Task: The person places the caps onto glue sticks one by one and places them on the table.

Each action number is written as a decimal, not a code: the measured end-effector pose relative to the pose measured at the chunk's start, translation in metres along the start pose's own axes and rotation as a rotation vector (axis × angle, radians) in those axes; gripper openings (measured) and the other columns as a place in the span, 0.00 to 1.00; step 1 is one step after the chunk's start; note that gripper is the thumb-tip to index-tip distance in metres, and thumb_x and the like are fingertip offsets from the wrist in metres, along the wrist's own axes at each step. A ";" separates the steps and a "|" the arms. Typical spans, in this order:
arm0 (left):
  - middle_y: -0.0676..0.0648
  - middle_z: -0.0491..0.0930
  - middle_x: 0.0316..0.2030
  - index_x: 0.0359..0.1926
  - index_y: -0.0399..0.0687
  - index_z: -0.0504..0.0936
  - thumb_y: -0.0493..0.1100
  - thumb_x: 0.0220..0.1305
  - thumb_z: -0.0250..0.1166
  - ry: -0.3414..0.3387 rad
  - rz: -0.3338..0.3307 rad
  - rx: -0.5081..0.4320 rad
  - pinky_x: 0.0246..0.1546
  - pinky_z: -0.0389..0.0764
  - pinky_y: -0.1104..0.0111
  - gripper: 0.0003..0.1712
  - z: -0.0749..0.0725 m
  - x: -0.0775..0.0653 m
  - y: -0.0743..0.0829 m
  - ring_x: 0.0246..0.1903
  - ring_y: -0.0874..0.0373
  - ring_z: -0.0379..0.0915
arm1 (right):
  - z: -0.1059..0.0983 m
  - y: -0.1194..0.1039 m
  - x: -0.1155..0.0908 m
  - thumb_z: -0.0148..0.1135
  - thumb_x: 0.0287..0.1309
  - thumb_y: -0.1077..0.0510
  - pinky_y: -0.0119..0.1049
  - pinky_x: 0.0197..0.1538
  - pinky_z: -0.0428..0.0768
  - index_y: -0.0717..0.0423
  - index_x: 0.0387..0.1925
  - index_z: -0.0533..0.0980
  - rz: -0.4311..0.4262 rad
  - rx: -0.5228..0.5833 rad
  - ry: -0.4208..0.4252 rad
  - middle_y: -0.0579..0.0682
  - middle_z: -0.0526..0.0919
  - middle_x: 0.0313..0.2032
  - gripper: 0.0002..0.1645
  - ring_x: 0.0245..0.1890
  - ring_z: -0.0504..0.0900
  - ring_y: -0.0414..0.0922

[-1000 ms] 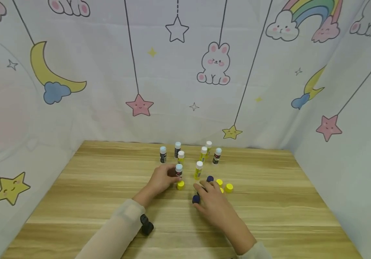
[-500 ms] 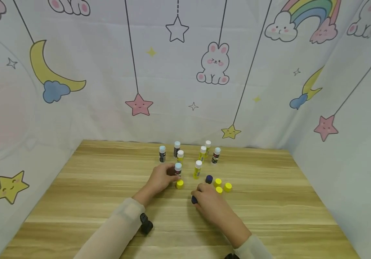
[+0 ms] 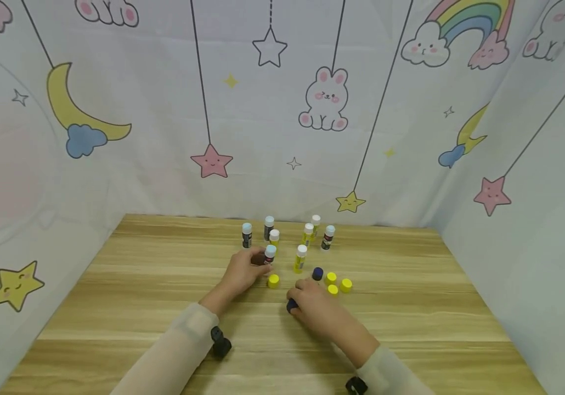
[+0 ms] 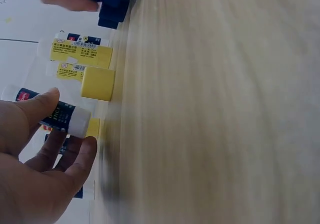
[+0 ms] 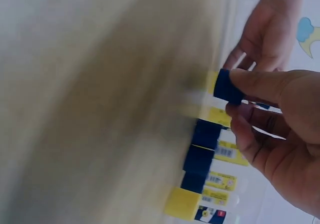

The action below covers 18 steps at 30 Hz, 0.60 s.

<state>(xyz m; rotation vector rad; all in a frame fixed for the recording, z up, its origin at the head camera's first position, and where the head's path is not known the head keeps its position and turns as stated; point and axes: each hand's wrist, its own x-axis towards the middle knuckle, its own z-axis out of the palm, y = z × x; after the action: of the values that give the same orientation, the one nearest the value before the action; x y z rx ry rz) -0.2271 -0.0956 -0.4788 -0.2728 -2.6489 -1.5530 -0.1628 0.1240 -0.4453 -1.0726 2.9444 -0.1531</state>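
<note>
With thumb and fingers, my left hand [image 3: 242, 272] grips a dark-labelled glue stick [image 4: 59, 113] with a pale top. It tilts in the left wrist view and looks slightly off the table. My right hand [image 3: 316, 308] pinches a navy cap [image 5: 228, 87] between thumb and fingers, low over the table and to the right of the left hand. A yellow cap [image 3: 273, 281] sits just in front of the left hand. Behind the right hand is another navy cap [image 3: 317, 274]; further navy caps [image 5: 200, 159] show in the right wrist view.
Several glue sticks stand upright at the back, including a yellow one [image 3: 300, 259] and dark ones [image 3: 247, 236] [image 3: 328, 238]. Yellow caps [image 3: 345, 285] cluster right of the right hand. A patterned curtain [image 3: 174, 181] borders the wooden table [image 3: 164, 258].
My right hand has gone from spread fingers over the caps to pinching a navy cap, and has drawn it slightly left. My left hand has lifted and tilted the glue stick a little.
</note>
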 end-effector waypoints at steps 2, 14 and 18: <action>0.45 0.87 0.46 0.55 0.48 0.84 0.38 0.63 0.73 0.006 -0.010 -0.011 0.54 0.82 0.53 0.20 -0.001 -0.001 0.001 0.48 0.49 0.83 | -0.005 0.003 0.002 0.71 0.63 0.54 0.38 0.50 0.82 0.53 0.49 0.83 0.020 0.094 0.023 0.47 0.83 0.43 0.14 0.45 0.81 0.44; 0.46 0.85 0.46 0.57 0.48 0.84 0.39 0.59 0.76 0.098 0.023 0.037 0.51 0.83 0.54 0.23 -0.006 -0.007 0.003 0.46 0.50 0.82 | -0.029 0.020 0.014 0.72 0.60 0.64 0.31 0.35 0.86 0.50 0.47 0.83 0.263 0.593 0.331 0.47 0.85 0.41 0.14 0.35 0.87 0.42; 0.48 0.83 0.44 0.55 0.48 0.85 0.39 0.58 0.76 0.114 0.034 0.053 0.50 0.83 0.55 0.22 -0.007 -0.010 0.010 0.45 0.51 0.82 | -0.032 0.020 0.018 0.72 0.59 0.65 0.33 0.40 0.86 0.49 0.46 0.83 0.321 0.726 0.410 0.46 0.84 0.40 0.14 0.39 0.86 0.43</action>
<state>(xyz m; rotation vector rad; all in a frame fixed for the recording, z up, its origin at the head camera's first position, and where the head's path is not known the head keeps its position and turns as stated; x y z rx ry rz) -0.2161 -0.0981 -0.4684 -0.2183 -2.5804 -1.4407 -0.1904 0.1302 -0.4152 -0.4970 2.8777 -1.4377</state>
